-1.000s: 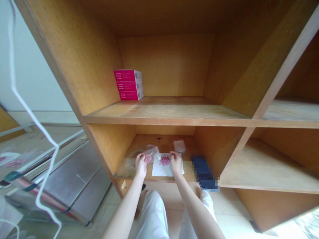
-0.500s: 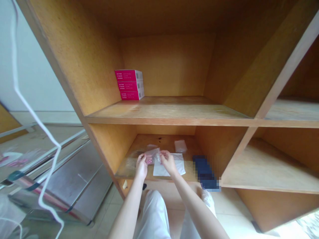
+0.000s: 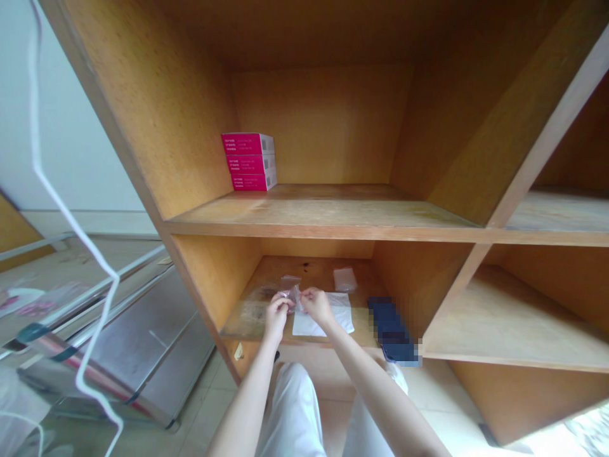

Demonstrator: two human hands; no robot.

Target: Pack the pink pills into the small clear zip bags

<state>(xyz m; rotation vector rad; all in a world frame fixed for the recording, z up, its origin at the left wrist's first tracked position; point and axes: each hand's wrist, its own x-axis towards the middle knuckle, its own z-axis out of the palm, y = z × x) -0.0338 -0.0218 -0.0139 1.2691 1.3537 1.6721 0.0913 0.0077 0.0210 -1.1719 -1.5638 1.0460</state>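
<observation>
Above the lower shelf, my left hand [image 3: 276, 316] is closed on a small clear plastic bag [image 3: 294, 295] with something pinkish inside. The bag's top edge is pinched by my right hand [image 3: 316, 304], so both hands hold it between them. Under my right hand lies a white sheet [image 3: 340, 314], partly covered by the hand. Behind the bag, another flat clear bag [image 3: 290, 279] rests on the wood. Farther back to the right sits a stack of clear bags [image 3: 345, 279].
Three pink boxes [image 3: 250, 162] are stacked on the upper shelf [image 3: 333, 206]. A dark blue blurred item [image 3: 392, 330] lies at the lower shelf's right front. To the left, a white cable [image 3: 76, 219] hangs before a metal cart [image 3: 143, 324].
My left hand has moved right and slightly up, closer to my right hand, and its fingers now curl over the bag. The bag looks more bunched up.
</observation>
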